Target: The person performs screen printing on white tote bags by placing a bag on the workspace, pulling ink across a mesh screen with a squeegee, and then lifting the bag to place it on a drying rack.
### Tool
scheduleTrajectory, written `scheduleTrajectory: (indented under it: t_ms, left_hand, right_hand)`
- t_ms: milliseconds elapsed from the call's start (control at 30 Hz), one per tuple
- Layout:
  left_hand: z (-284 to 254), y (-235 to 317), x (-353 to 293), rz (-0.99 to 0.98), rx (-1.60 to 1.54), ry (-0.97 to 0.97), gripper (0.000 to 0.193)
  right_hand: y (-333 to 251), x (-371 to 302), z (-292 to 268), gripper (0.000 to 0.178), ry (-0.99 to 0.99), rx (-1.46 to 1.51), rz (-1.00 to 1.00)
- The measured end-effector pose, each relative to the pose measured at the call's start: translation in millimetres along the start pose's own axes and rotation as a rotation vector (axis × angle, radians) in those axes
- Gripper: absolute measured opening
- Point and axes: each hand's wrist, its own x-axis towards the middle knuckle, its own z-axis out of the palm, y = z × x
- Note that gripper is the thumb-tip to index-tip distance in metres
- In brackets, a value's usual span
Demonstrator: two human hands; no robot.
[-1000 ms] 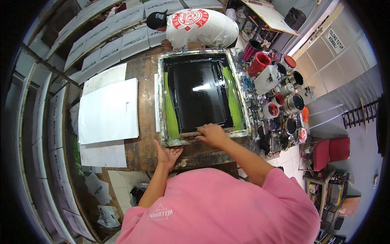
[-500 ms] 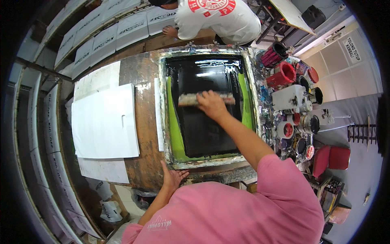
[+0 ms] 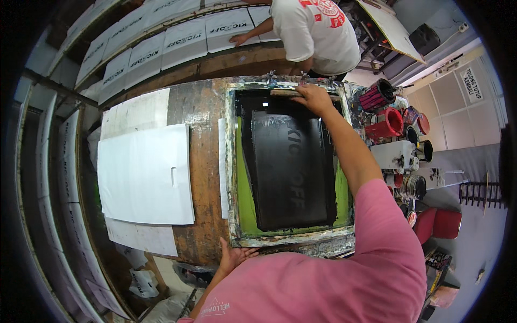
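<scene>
My right hand grips a wooden-handled squeegee at the far end of a printing screen. Black ink coats most of the screen mesh, with large letter shapes showing faintly through it. Bare green strips run along both sides. Around the mesh goes a paint-stained frame. By its near left corner my left hand lies open, fingers apart, holding nothing. Left of the frame is a flat white bag with a slot-shaped handle hole. A white edge sticks out from beneath the frame.
Ink pots crowd the right side, among them a red bucket and a white jerrycan. Racks of printed white bags stand at the back and left. Beyond the table, a co-worker in a white shirt reaches toward the rack.
My right hand has moved the squeegee from mid-screen to the far end, uncovering the letter shapes. The view has shifted. The co-worker's hand has moved along the rack to the right.
</scene>
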Motion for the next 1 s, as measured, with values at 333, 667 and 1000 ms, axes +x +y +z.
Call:
scheduleTrajectory:
  t_ms: [333, 667, 1000]
  left_hand:
    - [36, 23, -30, -0.074, 0.008, -0.146, 0.157]
    - [41, 22, -36, -0.006, 0.007, -0.139, 0.155]
    - [39, 19, -39, 0.033, 0.071, -0.178, 0.154]
  right_hand:
    - [-40, 14, 10, 0.039, -0.140, -0.009, 0.106]
    - [-80, 50, 33, 0.044, -0.099, 0.032, 0.132]
    - [-20, 5, 7, 0.044, -0.058, 0.003, 0.075]
